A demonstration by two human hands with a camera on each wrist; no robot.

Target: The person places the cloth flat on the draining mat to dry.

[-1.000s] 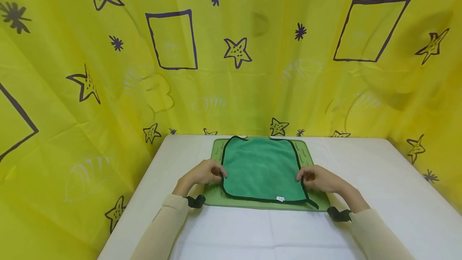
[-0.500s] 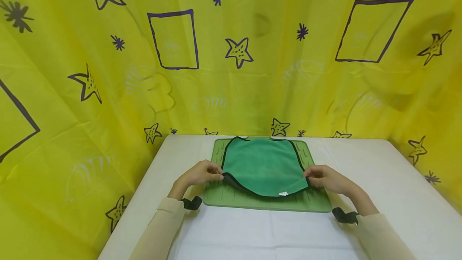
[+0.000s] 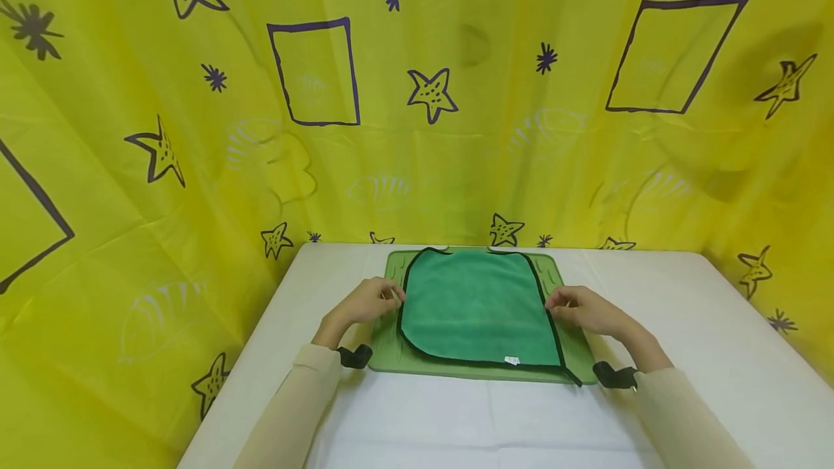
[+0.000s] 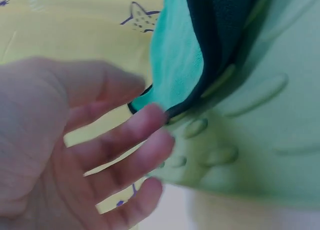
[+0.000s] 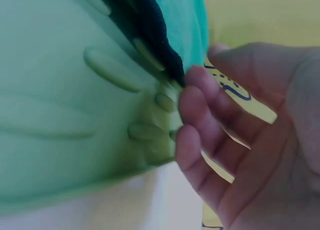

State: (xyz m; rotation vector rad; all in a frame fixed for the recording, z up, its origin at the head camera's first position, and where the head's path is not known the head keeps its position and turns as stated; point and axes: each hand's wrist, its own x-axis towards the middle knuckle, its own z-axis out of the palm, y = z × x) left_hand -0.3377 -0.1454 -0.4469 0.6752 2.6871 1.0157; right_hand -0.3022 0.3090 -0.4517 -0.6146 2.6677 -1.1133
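A green cloth (image 3: 478,302) with a black border, a white tag and a loop at one corner lies spread over a light green ridged mat (image 3: 400,360). My left hand (image 3: 368,301) is at the cloth's left edge, thumb and forefinger pinching it. My right hand (image 3: 589,308) pinches the opposite edge the same way. In the left wrist view, the cloth (image 4: 175,64) rises to the fingertips and its dark underside shows; the forefinger's tip is hidden. The right wrist view shows the cloth (image 5: 182,19) beside the thumb, with the other fingers loosely curled above the mat (image 5: 50,160).
A white table (image 3: 417,418) bears the mat, which lies close to the far edge. Behind and on both sides hangs a yellow curtain (image 3: 391,165) with stars and frames drawn on it. A dark band is on each wrist.
Half a second ago my hands held the near corners raised; now the near edge has dropped back onto the mat. Both hands have shifted slightly farther away, to the side edges.
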